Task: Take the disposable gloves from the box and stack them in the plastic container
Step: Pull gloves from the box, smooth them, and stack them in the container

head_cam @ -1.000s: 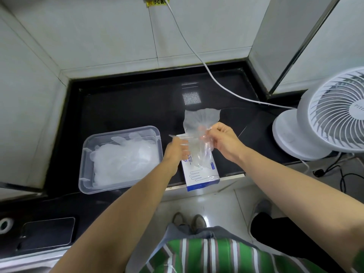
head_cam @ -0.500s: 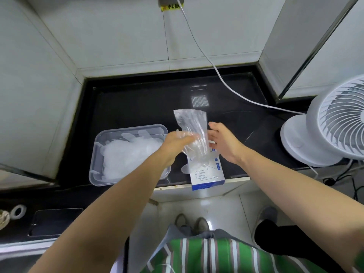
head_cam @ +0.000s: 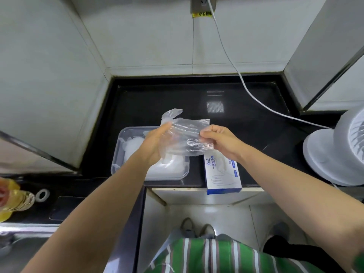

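A clear disposable glove is stretched sideways between my hands, above the right part of the plastic container. My left hand lies under its left end with the fingers straight against the film. My right hand pinches the glove's right edge. The container sits on the black counter and holds a pile of whitish gloves. The white and blue glove box lies flat to the container's right, at the counter's front edge.
A white fan stands at the right, its white cable running up to a wall socket. Tiled walls close in the counter at the back and left. A yellow-filled bottle and a small white ring sit lower left.
The glove hung upright over the box; both hands have carried it left and turned it sideways over the container. The view has shifted, so the container and box now sit further right.
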Demonstrator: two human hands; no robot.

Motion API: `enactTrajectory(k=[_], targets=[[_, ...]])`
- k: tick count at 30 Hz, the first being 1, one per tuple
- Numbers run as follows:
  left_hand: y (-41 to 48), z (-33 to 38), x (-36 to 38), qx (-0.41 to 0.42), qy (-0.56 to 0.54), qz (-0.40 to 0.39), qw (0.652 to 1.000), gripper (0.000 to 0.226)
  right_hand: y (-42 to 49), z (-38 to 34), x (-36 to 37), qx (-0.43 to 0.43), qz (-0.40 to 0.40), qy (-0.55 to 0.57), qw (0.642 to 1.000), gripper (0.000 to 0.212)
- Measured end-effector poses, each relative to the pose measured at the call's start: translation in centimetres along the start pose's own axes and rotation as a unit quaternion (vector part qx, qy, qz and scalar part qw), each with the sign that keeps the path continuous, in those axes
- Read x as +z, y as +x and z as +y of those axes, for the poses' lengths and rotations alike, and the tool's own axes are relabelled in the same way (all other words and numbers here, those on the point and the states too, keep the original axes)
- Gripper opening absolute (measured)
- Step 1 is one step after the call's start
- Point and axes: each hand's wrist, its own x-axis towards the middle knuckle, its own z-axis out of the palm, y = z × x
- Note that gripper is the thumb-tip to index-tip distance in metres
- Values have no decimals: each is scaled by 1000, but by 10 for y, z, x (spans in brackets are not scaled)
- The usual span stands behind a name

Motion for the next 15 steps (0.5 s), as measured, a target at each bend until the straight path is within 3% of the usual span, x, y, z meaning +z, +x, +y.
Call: enactTrajectory(k=[2,4,6,9,15], targets=[[-5,2,-4,-50,-64,-63,995,23,3,-2,11,-10,12,-15,1000,6],[-5,1,-12,-93,-24,-80,992,24,7,-4,21,-27,49,-9,998,12],[-1,-2,-22,-92,55,-23,994,17,11,-5,29,-39,83,-10,996,15],[1,-1,-42,-51,16,70,996,11,18,-3,43,-32,108,-25,993,17],[-8,-2,-49,-26,52,115,992,6,29,10,86,-19,94,-16,995,14]])
